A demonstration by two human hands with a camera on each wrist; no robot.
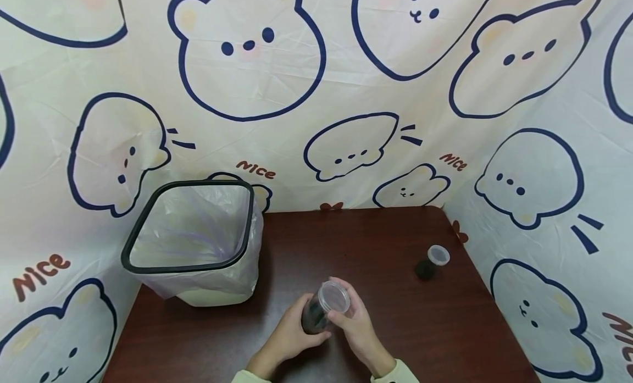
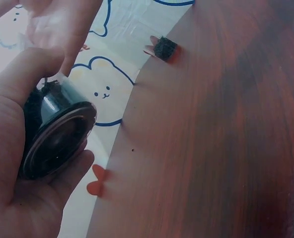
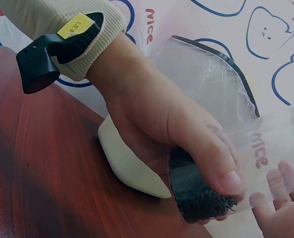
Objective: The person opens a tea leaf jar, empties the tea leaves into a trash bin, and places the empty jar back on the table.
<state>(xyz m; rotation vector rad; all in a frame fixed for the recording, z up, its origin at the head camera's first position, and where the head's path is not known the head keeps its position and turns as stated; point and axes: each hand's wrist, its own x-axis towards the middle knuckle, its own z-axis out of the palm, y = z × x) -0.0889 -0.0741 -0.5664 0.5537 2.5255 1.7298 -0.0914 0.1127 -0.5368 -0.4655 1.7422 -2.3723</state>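
Both hands hold a clear plastic jar (image 1: 312, 317) over the table, tilted, with dark dry shreds (image 3: 201, 191) gathered at its base. My left hand (image 1: 289, 333) grips the lower part, its thumb along the side in the right wrist view. At the round top end, my right hand (image 1: 361, 325) has its thumb on the near side and its fingers behind. Its fingertips (image 3: 281, 186) lie against the clear upper wall. The left wrist view shows the jar's round bottom (image 2: 60, 141) facing the camera.
A bin (image 1: 215, 292) lined with a translucent bag and topped by a black rim (image 1: 185, 270) stands at the left back. A second small clear jar (image 1: 438, 255) with dark contents is at the right of the brown table (image 1: 346, 245). Patterned cloth (image 1: 277, 146) surrounds the table.
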